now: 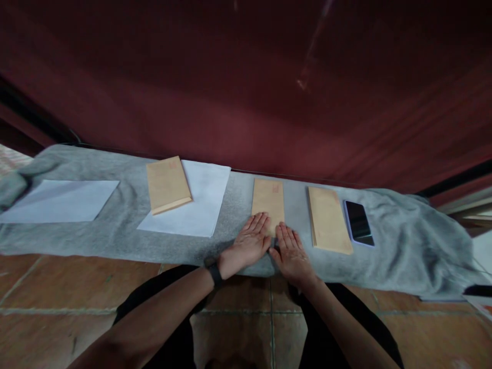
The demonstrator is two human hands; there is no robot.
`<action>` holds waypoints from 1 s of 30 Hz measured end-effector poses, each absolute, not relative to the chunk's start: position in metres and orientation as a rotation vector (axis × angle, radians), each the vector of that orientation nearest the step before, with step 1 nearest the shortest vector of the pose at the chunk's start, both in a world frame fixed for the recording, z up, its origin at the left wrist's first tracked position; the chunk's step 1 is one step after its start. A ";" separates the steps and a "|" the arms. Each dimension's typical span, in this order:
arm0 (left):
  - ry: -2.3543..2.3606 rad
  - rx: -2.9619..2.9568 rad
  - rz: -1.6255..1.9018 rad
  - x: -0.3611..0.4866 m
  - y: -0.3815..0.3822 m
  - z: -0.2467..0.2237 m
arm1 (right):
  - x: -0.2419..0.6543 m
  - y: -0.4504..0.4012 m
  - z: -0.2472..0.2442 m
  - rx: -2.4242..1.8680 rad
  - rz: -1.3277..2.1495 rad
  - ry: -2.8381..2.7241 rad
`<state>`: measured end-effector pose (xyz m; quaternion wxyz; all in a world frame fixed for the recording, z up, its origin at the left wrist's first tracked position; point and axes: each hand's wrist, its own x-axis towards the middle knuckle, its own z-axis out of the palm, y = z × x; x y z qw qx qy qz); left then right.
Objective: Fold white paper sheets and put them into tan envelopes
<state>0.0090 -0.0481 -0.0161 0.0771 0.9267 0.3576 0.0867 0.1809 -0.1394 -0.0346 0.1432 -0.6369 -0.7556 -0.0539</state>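
A brown envelope [268,197] with a small red mark lies upright in the middle of the grey cloth. My left hand [251,240] rests flat, palm down, with its fingertips on the envelope's lower left part. Beside it my right hand [292,256] is also flat, its fingertips at the envelope's lower right edge. The hands' fingers are stretched out, and they hold nothing. A black band circles my left wrist. To the right lies a stack of brown envelopes [329,220]. Another brown stack [168,184] sits tilted on white paper [205,192] to the left.
A phone [359,223] lies right of the right-hand stack. More white paper [65,201] is at the far left. The grey cloth [407,241] is wrinkled at both ends. Behind it rises a dark red panel [230,102]; my legs are at the front edge, above brown floor tiles.
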 end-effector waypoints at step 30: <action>1.012 2.730 0.207 0.074 0.006 -0.012 | 0.170 -0.143 -0.033 -1.911 -0.102 -2.094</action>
